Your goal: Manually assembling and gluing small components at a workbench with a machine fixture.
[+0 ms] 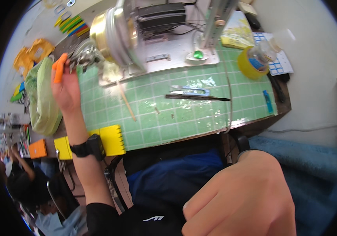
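Note:
My left hand [65, 87] is raised at the left end of a bench machine [111, 37] with a brass-coloured and silver wheel. An orange finger cot [59, 69] covers one of its fingers. The fingers are bent against the machine's small shiny metal parts [86, 57]; what they pinch, if anything, is too small to make out. Large and close in the lower right is my right hand [247, 196], curled with its back showing. Its fingertips are hidden, so what they hold, if anything, does not show. A black band with a small box [91, 147] is strapped round my left forearm.
On the green gridded mat [156, 129] lie thread snips [192, 91], black tweezers [198, 97] and a thin wooden stick [126, 101]. A plastic bottle [260, 57] stands in a yellow tape roll [249, 65]. A cable [229, 90] crosses the mat. A person [23, 173] sits far left.

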Demonstrator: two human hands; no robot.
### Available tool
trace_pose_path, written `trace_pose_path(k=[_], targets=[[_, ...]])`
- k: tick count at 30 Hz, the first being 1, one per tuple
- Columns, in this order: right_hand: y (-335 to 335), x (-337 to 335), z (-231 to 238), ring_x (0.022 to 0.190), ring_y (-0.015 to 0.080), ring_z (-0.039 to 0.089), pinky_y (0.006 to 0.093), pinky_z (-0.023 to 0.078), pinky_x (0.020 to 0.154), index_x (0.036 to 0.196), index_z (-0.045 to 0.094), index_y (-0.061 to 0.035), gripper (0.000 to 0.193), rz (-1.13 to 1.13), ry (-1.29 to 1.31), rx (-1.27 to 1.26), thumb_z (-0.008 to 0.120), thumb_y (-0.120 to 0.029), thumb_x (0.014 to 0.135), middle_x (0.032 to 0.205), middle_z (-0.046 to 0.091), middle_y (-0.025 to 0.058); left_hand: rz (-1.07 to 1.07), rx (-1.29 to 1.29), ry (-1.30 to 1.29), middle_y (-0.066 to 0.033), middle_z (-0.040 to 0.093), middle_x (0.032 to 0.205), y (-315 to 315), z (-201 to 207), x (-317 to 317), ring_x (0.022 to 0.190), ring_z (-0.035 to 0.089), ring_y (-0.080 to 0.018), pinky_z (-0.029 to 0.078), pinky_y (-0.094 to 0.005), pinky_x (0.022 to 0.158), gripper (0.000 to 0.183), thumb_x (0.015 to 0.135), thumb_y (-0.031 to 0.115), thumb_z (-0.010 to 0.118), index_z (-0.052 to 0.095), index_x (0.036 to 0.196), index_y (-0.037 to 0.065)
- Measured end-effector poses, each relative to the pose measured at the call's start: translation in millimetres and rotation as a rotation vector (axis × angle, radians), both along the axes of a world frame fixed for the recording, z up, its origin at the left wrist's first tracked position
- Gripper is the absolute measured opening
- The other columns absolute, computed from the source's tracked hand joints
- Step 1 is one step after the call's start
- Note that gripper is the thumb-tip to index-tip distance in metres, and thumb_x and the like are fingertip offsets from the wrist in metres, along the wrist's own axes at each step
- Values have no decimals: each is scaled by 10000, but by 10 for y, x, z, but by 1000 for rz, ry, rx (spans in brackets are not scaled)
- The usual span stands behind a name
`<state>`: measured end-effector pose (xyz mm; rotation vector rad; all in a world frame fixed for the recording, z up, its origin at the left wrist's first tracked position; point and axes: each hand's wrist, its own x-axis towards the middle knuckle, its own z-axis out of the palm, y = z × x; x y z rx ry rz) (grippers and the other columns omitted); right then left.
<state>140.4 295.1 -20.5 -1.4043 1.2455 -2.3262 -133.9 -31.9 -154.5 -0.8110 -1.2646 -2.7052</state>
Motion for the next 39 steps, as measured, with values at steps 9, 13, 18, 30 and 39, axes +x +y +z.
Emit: trace_pose_path(k=[9, 13, 18, 30, 39], targets=[[513, -3, 138, 629, 236, 630, 331, 540, 626, 1026, 603, -85, 160, -340, 231, 348, 667, -194, 928, 868, 694, 98, 136, -61, -12, -110, 635, 1305, 78, 80, 64, 1122, 588, -163, 427, -330, 1029, 259, 1040, 105, 514, 630, 1241, -10], [806, 154, 96, 463, 81, 547, 185, 433, 487, 665, 545, -89, 250, -669, 354, 51, 707, -154, 844, 673, 586, 6, 142, -91, -13, -124, 611, 1347, 11, 60, 95, 1163, 579, -187, 419, -363, 1072, 301, 1034, 109, 505, 608, 1291, -7], [991, 264, 304, 408, 106, 511, 218, 502, 496, 713, 499, -86, 231, -869, 264, -257, 688, -101, 845, 644, 571, 21, 192, -85, -34, -93, 650, 1268, 27, 123, 178, 1100, 590, -151, 430, -319, 969, 250, 1040, 114, 520, 636, 1232, 2], [1656, 490, 303, 549, 132, 392, 272, 398, 612, 886, 543, 4, 157, -1085, 51, -576, 602, -122, 959, 748, 501, 47, 161, -77, -44, -67, 639, 1289, -19, -2, 118, 1093, 585, -149, 421, -316, 986, 295, 1031, 144, 524, 618, 1279, 14], [1851, -28, -49, 1063, 210, 539, 403, 393, 1013, 1382, 527, 12, 400, -1654, 160, -395, 552, -130, 1010, 1291, 601, 144, 197, -116, -65, -77, 635, 1295, -70, 45, 126, 1117, 570, -147, 437, -326, 1011, 286, 1034, 132, 519, 624, 1264, -1]])
